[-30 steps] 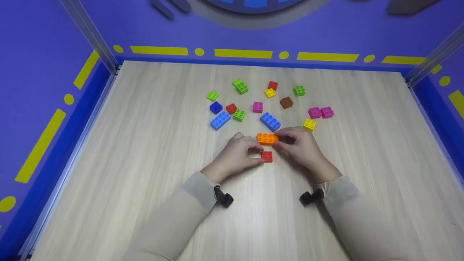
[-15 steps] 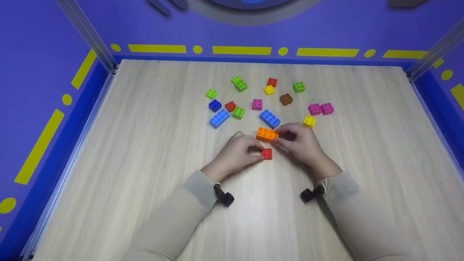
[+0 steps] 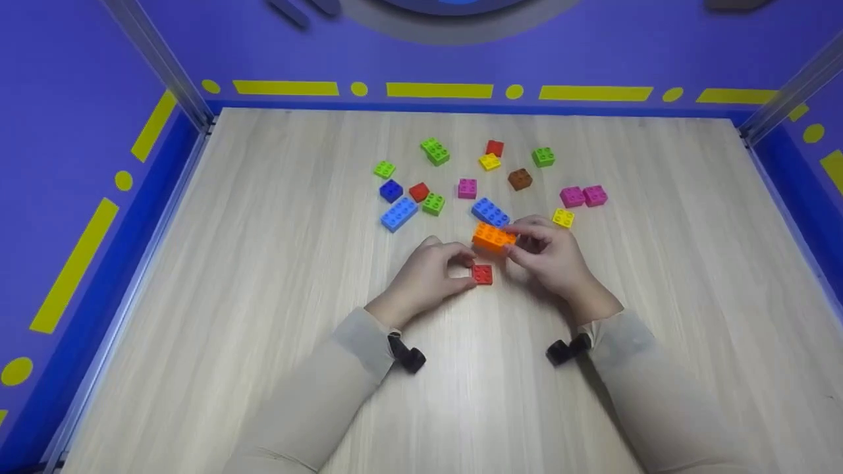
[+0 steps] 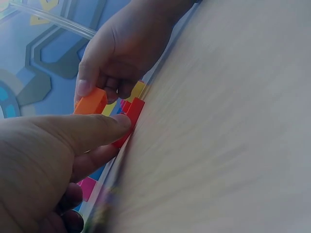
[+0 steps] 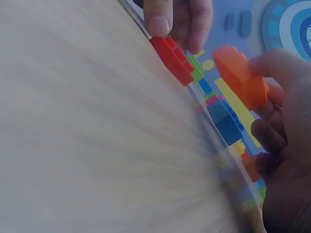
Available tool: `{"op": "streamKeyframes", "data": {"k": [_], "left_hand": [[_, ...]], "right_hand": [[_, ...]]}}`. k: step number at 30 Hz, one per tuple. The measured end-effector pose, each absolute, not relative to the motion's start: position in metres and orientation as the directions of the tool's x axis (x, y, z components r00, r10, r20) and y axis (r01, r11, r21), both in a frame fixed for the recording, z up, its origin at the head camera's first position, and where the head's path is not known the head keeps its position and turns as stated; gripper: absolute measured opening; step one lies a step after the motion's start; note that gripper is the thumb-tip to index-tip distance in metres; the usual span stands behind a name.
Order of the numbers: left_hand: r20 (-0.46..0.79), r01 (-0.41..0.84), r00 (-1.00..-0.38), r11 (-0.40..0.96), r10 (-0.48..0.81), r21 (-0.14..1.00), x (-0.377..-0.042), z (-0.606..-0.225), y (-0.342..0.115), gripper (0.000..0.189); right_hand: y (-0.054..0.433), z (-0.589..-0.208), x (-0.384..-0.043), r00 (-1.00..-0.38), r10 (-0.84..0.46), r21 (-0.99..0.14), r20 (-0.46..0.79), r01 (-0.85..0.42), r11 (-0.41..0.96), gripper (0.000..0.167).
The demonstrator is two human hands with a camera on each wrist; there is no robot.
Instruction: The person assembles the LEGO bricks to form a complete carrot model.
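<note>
My left hand (image 3: 421, 280) pinches a small square red brick (image 3: 483, 274) between thumb and finger, low at the table. My right hand (image 3: 556, 260) grips the right end of a longer orange brick (image 3: 494, 237), two studs wide, just beyond the red one. In the right wrist view the orange brick (image 5: 240, 77) is lifted above the table and tilted, while the red brick (image 5: 172, 60) sits on the surface under the left thumb (image 5: 158, 22). The left wrist view has the red brick (image 4: 136, 114) between left thumb and finger, with the orange brick (image 4: 91, 103) behind.
Just behind the orange brick lies a long blue brick (image 3: 490, 212); another long blue brick (image 3: 399, 214) is farther left. A yellow brick (image 3: 563, 218) lies close to the right knuckles. Several green, pink, red and brown bricks are scattered toward the blue back wall (image 3: 263, 39).
The orange brick has risen from just above the table and shifted slightly right and away, tilting in the right hand. The left hand and red brick have barely moved.
</note>
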State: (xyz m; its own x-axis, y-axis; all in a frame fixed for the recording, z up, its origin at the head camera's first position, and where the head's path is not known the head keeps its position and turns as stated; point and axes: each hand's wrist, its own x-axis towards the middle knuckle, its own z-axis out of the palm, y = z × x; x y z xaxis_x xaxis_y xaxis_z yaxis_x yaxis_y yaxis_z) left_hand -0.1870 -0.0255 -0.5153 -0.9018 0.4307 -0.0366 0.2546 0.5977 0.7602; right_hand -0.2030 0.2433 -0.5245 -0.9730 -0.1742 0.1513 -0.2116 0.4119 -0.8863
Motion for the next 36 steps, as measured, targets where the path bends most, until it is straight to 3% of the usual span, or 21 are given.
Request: {"op": "streamKeyframes", "data": {"k": [11,20,36], "left_hand": [[-0.082,0.175,-0.919,0.586,0.385,0.791,-0.1889,-0.515,-0.0256,0.061],[-0.082,0.173,-0.92,0.585,0.383,0.793,-0.1904,-0.5149,-0.026,0.083],[-0.073,0.167,-0.927,0.579,0.368,0.798,-0.1895,-0.5167,-0.0255,0.045]], "right_hand": [[0.2446,-0.5271,-0.2012,-0.948,-0.257,-0.922,0.189,-0.261,0.285,0.031],[0.2456,-0.5266,-0.2002,-0.931,-0.324,-0.895,0.17,-0.283,0.344,0.03],[0.2462,-0.5256,-0.199,-0.896,-0.422,-0.866,0.135,-0.314,0.389,0.03]]}}
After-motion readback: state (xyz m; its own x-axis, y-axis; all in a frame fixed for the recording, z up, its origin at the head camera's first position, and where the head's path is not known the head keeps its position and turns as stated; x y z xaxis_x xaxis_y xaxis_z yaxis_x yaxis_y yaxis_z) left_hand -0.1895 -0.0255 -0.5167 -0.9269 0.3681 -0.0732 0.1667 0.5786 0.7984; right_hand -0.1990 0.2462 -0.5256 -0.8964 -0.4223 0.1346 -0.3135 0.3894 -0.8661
